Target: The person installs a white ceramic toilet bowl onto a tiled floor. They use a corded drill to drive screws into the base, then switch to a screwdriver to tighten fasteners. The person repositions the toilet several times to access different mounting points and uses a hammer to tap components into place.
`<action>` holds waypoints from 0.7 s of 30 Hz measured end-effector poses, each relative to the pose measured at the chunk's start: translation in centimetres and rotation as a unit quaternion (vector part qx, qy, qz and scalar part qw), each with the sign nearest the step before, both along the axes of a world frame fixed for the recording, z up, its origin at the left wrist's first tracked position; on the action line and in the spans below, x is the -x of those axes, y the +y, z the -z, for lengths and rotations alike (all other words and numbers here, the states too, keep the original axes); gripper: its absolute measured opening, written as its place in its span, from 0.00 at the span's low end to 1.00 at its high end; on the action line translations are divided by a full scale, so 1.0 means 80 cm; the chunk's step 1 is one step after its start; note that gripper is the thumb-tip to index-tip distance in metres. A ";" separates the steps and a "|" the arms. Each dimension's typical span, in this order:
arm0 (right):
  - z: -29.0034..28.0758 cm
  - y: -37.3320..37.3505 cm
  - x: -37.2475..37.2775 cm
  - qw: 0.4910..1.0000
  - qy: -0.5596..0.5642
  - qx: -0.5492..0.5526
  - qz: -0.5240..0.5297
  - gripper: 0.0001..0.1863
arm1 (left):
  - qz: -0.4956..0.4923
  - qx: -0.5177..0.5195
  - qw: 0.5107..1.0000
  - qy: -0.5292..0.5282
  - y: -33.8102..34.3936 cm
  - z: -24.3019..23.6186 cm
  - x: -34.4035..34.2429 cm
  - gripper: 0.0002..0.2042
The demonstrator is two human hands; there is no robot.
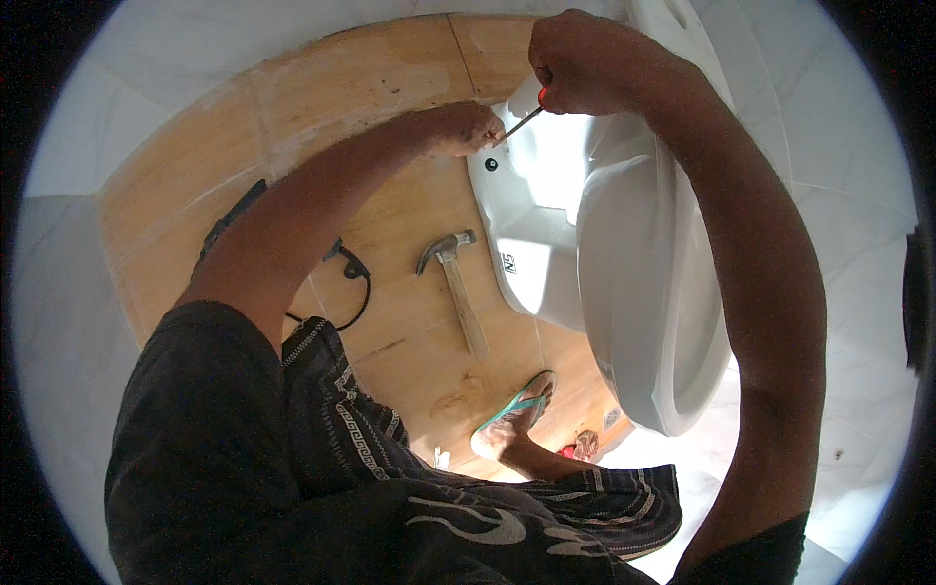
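Observation:
My right hand (585,63) is closed round the red handle of a screwdriver (524,125), whose thin shaft slants down to the left. The tip of that shaft meets the closed fingers of my left hand (475,130), at the edge of a white toilet's base. What those fingers pinch is too small to tell. The toilet (634,292) lies along the right, its bowl rim nearest me. Close below my left hand, a dark round plug or hole (491,165) shows in the base.
A claw hammer (458,292) with a wooden handle lies on the tan tiled floor (390,73). Behind my left forearm is a partly hidden dark tool (232,219) with a black cord (367,292). My sandalled foot (522,419) stands near a floor drain (611,419) and a small red object (582,448).

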State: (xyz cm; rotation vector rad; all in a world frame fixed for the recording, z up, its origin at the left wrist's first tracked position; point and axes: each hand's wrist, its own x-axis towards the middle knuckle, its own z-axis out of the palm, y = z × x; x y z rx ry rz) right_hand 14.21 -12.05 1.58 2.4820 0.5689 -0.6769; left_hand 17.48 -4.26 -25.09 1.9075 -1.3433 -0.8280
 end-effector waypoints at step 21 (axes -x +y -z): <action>0.032 0.018 -0.007 0.997 -0.004 0.070 0.044 0.12 | -0.008 0.038 0.999 0.026 -0.006 0.067 0.013 0.14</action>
